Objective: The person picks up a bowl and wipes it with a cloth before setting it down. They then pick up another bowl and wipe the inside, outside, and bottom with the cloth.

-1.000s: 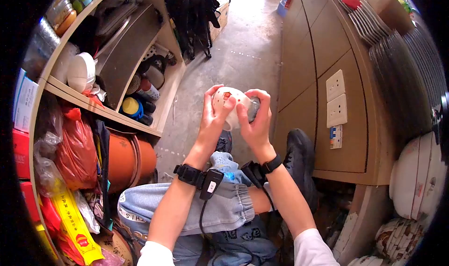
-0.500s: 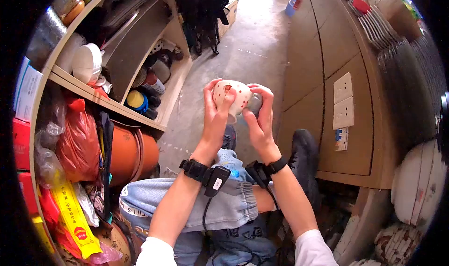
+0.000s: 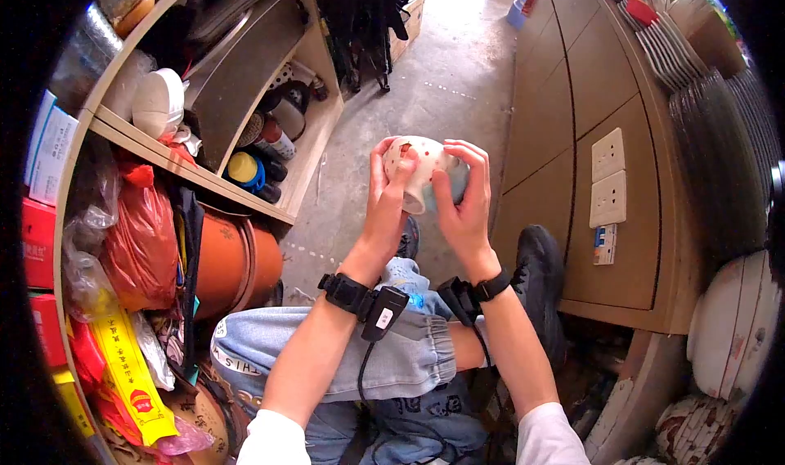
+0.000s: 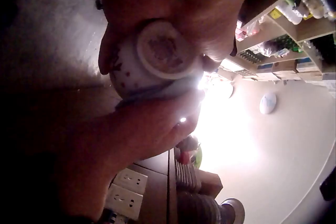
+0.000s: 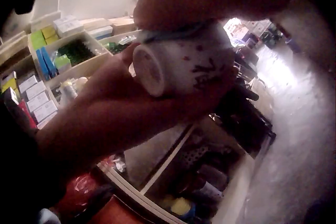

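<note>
Gently, with our left hand [image 3: 384, 213] and right hand [image 3: 468, 213] both curled round the white, red-dotted, ceramic-looking bowl [image 3: 423, 161] raised at twelve o'clock, we should share its weight evenly without squeezing.

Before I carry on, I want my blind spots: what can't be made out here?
Inside of the bowl: hidden by its own wall, all three views.
Grey-blue item: head view, partly covered by the right hand.
Bowl's dark marking: right wrist view, blurred.
Red bag contents: head view, hidden by its plastic.
</note>
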`<state>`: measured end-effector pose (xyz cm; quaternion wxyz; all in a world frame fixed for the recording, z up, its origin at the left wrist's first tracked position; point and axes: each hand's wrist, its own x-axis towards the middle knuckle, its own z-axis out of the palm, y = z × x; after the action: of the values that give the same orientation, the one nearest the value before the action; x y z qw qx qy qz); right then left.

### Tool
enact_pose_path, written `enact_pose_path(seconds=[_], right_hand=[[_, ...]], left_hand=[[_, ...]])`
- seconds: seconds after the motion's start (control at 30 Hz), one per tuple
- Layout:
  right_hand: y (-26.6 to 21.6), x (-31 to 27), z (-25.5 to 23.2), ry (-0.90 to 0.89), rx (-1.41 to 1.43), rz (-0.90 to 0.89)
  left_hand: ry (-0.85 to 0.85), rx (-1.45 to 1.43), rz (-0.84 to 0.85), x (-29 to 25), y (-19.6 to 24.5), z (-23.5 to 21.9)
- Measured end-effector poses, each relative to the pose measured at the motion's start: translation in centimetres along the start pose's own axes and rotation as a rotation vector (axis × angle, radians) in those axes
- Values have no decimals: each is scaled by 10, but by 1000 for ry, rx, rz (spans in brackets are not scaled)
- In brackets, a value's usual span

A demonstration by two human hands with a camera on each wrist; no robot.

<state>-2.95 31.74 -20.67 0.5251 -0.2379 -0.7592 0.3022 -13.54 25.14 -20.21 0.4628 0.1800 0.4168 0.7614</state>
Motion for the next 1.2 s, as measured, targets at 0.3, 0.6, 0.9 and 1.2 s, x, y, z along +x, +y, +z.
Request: enact_pose_path(seconds=[0.3,0.6,0.9,1.2], right_hand=[[0,0,3,-12,-9,-6],[8,-7,10,-6,90,46],[1,-10,5,-28,128,258],[5,-12,7,19,92,252]], left_hand=[[48,-42,-28,-3,4,2],[28,-204,-234,-4,11,2],[3,-332,-322,-3,9,-2],[69,-234,-131,10,-6,-12]])
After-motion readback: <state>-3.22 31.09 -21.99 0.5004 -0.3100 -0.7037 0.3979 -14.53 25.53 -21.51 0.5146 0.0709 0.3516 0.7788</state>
